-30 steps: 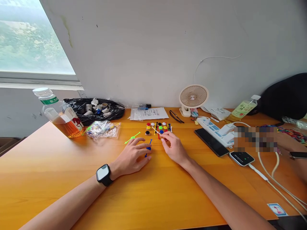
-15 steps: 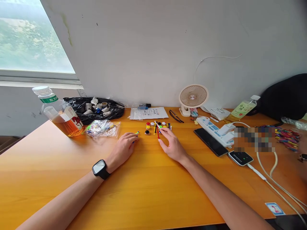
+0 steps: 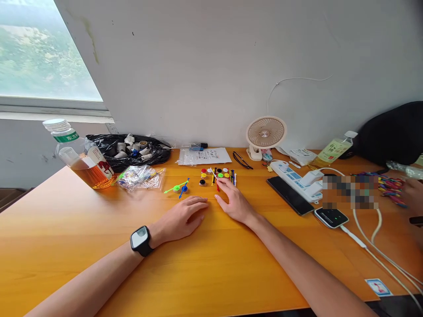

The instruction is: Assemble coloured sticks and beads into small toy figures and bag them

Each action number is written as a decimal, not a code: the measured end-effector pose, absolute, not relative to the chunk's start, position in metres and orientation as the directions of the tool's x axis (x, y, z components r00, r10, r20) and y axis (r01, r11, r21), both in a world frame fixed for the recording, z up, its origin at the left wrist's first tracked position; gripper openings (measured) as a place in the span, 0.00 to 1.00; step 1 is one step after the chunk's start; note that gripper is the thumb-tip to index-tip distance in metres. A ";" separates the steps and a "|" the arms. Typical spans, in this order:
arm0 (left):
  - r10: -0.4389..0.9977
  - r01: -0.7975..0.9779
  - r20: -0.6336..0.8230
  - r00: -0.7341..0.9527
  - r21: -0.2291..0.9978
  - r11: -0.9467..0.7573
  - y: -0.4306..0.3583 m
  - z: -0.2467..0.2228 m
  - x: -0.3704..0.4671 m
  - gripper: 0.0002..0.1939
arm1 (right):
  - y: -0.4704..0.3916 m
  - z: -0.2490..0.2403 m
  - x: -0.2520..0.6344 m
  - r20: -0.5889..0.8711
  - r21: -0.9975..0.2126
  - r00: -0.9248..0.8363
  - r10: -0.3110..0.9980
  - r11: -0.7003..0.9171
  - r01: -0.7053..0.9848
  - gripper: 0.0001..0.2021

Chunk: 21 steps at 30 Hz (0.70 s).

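My left hand (image 3: 185,217) rests low over the table with fingers stretched out, holding nothing. Just beyond it lie a green arrow spinner (image 3: 176,188) and a blue arrow spinner (image 3: 184,189), each with a round hub. My right hand (image 3: 235,202) has a thin white arrow (image 3: 214,173) at its fingertips, pointing up and left; the exact grip is partly hidden. Beside these fingers, a red stick (image 3: 217,187) partly shows. Small round bases in several colours, such as a black one (image 3: 202,182) and a yellow one (image 3: 204,175), stand behind, with more arrows (image 3: 233,177) at the right.
A tea bottle (image 3: 94,169), a clear bag of parts (image 3: 140,177) and a black plastic bag (image 3: 158,154) stand left. Along the right are a fan (image 3: 266,133), a phone (image 3: 291,195), a power strip (image 3: 291,178) and cables. Another person's hand (image 3: 414,193) is at the far right edge.
My left hand has drawn back toward me and right, uncovering the green and blue spinners. My right hand and the white arrow have shifted slightly left. The other person's hand has come further into view.
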<state>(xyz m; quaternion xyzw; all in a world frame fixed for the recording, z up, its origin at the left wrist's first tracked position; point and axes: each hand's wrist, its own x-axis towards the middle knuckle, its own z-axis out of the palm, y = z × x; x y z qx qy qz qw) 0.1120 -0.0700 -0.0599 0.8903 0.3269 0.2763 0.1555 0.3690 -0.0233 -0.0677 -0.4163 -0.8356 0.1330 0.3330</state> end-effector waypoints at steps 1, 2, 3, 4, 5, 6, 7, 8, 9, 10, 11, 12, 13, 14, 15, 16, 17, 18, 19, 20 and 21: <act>0.665 0.491 0.367 0.650 0.466 -0.737 -0.071 -0.060 0.113 0.20 | -0.024 -0.067 0.369 0.442 -0.498 -0.435 0.784 0.618 0.608 0.24; 0.667 0.493 0.357 0.654 0.468 -0.733 -0.071 -0.061 0.113 0.20 | -0.024 -0.066 0.369 0.439 -0.497 -0.438 0.784 0.618 0.609 0.24; 0.672 0.500 0.357 0.649 0.466 -0.730 -0.071 -0.061 0.113 0.21 | -0.025 -0.065 0.368 0.439 -0.496 -0.439 0.784 0.619 0.609 0.24; 0.678 0.508 0.363 0.639 0.463 -0.726 -0.070 -0.061 0.112 0.21 | -0.025 -0.065 0.368 0.440 -0.495 -0.439 0.783 0.620 0.609 0.24; 0.681 0.514 0.372 0.630 0.458 -0.725 -0.070 -0.061 0.112 0.22 | -0.025 -0.064 0.368 0.443 -0.493 -0.438 0.783 0.620 0.610 0.25; 0.683 0.518 0.379 0.625 0.453 -0.726 -0.069 -0.061 0.111 0.22 | -0.025 -0.064 0.368 0.445 -0.492 -0.436 0.782 0.620 0.611 0.25; 0.683 0.523 0.382 0.622 0.447 -0.726 -0.069 -0.060 0.111 0.23 | -0.026 -0.064 0.368 0.446 -0.491 -0.435 0.782 0.620 0.612 0.25; 0.684 0.527 0.383 0.621 0.442 -0.726 -0.069 -0.060 0.111 0.23 | -0.026 -0.064 0.368 0.445 -0.490 -0.435 0.783 0.619 0.614 0.25; 0.684 0.529 0.383 0.621 0.439 -0.726 -0.069 -0.060 0.111 0.23 | -0.025 -0.064 0.369 0.443 -0.488 -0.436 0.784 0.618 0.616 0.24; 0.684 0.530 0.381 0.622 0.438 -0.726 -0.069 -0.060 0.111 0.23 | -0.025 -0.064 0.369 0.439 -0.488 -0.437 0.785 0.617 0.618 0.24; 0.684 0.530 0.378 0.624 0.438 -0.726 -0.069 -0.060 0.111 0.23 | -0.025 -0.064 0.369 0.437 -0.486 -0.438 0.786 0.616 0.620 0.23; 0.685 0.531 0.375 0.625 0.439 -0.725 -0.069 -0.060 0.111 0.23 | -0.025 -0.065 0.369 0.436 -0.485 -0.437 0.787 0.615 0.622 0.22; 0.686 0.532 0.372 0.626 0.439 -0.724 -0.069 -0.060 0.111 0.23 | -0.025 -0.065 0.369 0.435 -0.483 -0.435 0.788 0.612 0.626 0.21; 0.688 0.535 0.368 0.625 0.440 -0.721 -0.069 -0.061 0.110 0.23 | -0.026 -0.064 0.369 0.436 -0.481 -0.432 0.790 0.610 0.630 0.20; 0.692 0.540 0.365 0.623 0.440 -0.718 -0.069 -0.061 0.110 0.24 | -0.027 -0.064 0.369 0.440 -0.480 -0.428 0.790 0.609 0.631 0.18; 0.697 0.546 0.362 0.619 0.440 -0.713 -0.069 -0.061 0.110 0.26 | -0.028 -0.063 0.369 0.446 -0.478 -0.426 0.787 0.612 0.630 0.17; 0.702 0.552 0.360 0.615 0.440 -0.709 -0.070 -0.062 0.110 0.28 | -0.029 -0.062 0.368 0.455 -0.476 -0.423 0.783 0.616 0.628 0.15; 0.706 0.557 0.360 0.610 0.439 -0.705 -0.070 -0.062 0.109 0.30 | -0.031 -0.061 0.368 0.466 -0.476 -0.421 0.779 0.621 0.623 0.14; 0.709 0.562 0.359 0.606 0.438 -0.702 -0.070 -0.062 0.109 0.32 | -0.033 -0.059 0.367 0.477 -0.477 -0.418 0.773 0.627 0.616 0.12; 0.713 0.566 0.359 0.602 0.438 -0.699 -0.070 -0.063 0.109 0.33 | -0.035 -0.057 0.367 0.486 -0.481 -0.413 0.770 0.630 0.610 0.11; 0.716 0.571 0.359 0.598 0.437 -0.696 -0.070 -0.063 0.108 0.35 | -0.038 -0.055 0.366 0.494 -0.486 -0.407 0.769 0.632 0.604 0.10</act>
